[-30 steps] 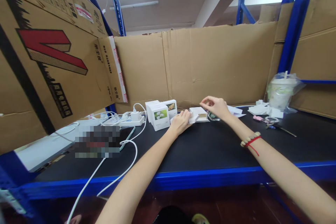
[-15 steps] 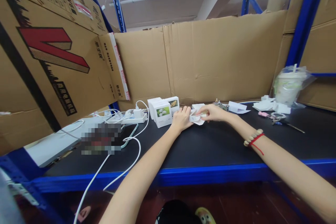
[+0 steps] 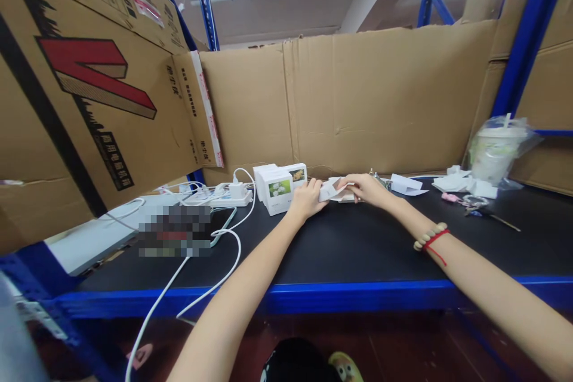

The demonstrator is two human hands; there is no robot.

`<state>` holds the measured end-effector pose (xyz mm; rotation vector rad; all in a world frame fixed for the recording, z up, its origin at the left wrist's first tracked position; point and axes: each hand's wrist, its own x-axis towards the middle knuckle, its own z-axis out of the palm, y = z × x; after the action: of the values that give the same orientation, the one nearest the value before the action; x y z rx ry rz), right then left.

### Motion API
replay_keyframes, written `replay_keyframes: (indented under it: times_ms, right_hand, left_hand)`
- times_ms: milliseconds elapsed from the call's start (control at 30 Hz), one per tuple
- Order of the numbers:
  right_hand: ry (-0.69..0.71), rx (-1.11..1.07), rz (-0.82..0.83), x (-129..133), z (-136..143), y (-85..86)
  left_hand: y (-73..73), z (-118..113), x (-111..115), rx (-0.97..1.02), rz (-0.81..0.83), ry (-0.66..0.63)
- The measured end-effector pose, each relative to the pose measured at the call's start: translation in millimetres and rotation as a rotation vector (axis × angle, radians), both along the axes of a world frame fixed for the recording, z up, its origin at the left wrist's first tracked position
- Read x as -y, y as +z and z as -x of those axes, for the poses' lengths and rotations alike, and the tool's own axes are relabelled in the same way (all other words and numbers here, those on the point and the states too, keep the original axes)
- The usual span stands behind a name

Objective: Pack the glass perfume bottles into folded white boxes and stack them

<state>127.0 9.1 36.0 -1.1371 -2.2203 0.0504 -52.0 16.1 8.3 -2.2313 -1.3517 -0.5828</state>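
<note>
My left hand (image 3: 308, 199) is closed around the left end of a small white paper box (image 3: 328, 191), just above the black tabletop. At the box's right end, the fingers of my right hand (image 3: 364, 189) are bent together at its open flaps. What my right fingertips pinch is partly hidden. Left of my left hand stand several white picture boxes (image 3: 278, 206) with flower photos on their fronts. A pale flat piece lies under my right fingers, too small to make out.
A power strip (image 3: 233, 195) with white cables lies to the left, near a blurred-out phone-like device. To the right are a folded white paper (image 3: 406, 185), tissues (image 3: 461, 182), keys (image 3: 477, 204) and a bagged drink cup (image 3: 496, 152). Cardboard (image 3: 394, 95) walls the back.
The white box has turned, its flaps now pointing right and up. My right hand has shifted slightly right, with its fingers curled more over the flaps. The view has moved slightly.
</note>
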Motion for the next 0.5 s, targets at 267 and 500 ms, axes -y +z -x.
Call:
replay_keyframes:
  times_ms: [267,500]
  right_hand:
    - [-0.285,-0.49,-0.376,-0.6,-12.3,10.1]
    - [-0.735,-0.899,-0.249,-14.3,-50.0,12.7]
  left_hand:
    - [-2.6,0.9,2.0,0.044,-0.006,0.025]
    - [-5.6,-1.3,2.1,-0.022,-0.034,0.007]
